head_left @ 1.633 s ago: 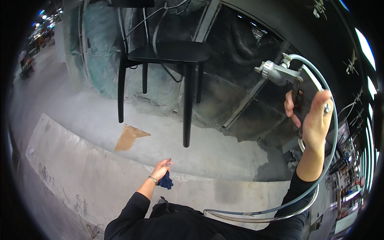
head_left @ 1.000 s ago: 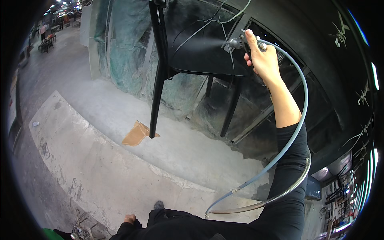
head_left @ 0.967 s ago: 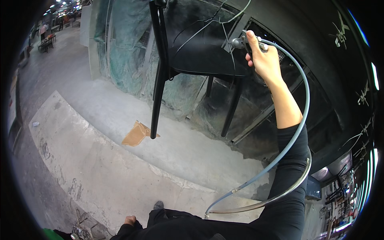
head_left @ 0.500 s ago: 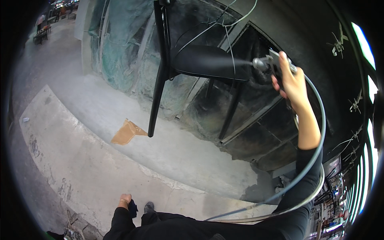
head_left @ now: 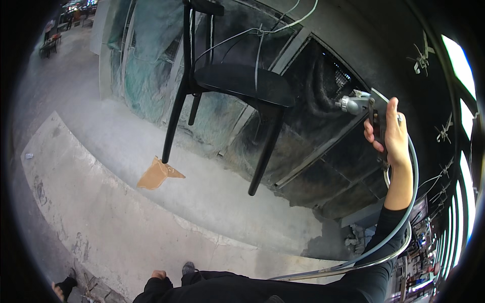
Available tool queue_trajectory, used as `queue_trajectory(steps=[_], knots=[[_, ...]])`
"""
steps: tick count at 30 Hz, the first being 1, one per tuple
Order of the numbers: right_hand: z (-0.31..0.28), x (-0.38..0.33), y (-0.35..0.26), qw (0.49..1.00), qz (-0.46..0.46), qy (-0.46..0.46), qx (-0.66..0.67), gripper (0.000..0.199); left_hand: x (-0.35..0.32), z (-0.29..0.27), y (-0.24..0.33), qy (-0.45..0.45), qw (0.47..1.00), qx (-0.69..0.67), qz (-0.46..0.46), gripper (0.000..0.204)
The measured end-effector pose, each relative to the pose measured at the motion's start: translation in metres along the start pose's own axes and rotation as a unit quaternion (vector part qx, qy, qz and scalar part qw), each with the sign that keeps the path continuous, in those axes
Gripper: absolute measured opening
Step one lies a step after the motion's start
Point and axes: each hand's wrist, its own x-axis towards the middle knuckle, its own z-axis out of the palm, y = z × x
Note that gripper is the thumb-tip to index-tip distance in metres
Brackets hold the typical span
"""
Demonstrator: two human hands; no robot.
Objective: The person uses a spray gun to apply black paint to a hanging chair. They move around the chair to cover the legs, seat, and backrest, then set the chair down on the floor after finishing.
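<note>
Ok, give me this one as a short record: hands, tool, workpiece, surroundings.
Right hand: raised, gripping a spray gun
Left hand: low, near the body; contents not visible
Tool line: blue-grey hose beside the right forearm
Spray: no distinct jet visible
Workpiece: black chair, apparently suspended
Surroundings: wires, torn brown cardboard, pale concrete ledge

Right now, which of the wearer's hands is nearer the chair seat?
Right. The right hand, holding the spray gun, is right of the seat; the left hand is far below.
</note>
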Motion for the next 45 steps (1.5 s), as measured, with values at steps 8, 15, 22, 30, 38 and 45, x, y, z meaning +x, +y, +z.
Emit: queue_trajectory(steps=[8, 15, 22, 30, 38, 45], knots=[[0.054, 0.108, 0.034, 0.990, 0.065, 0.086, -0.093, 0.063, -0.002, -0.029, 0.012, 0.038, 0.992, 0.015, 0.117, 0.043], [0.037, 0.070, 0.021, 0.981, 0.084, 0.074, -0.158, 0.059, 0.001, -0.049, 0.033, 0.060, 0.976, -0.208, 0.036, 0.043], [-0.009, -0.066, -0.004, 0.989, -0.050, -0.022, 0.140, 0.084, 0.004, -0.054, 0.019, 0.014, 0.999, -0.014, 0.042, 0.040], [-0.017, -0.058, 0.055, 0.985, 0.047, 0.151, -0.062, 0.063, 0.004, -0.046, 0.090, 0.078, 0.944, 0.151, 0.285, 0.042], [-0.009, -0.094, 0.124, 0.993, 0.044, 0.094, -0.060, 0.055, -0.052, -0.046, 0.062, 0.073, 0.990, -0.085, 0.085, 0.052], [-0.006, -0.115, 0.158, 0.999, -0.034, 0.005, -0.003, 0.058, -0.104, -0.001, -0.030, 0.077, 0.993, -0.085, -0.036, 0.051]])
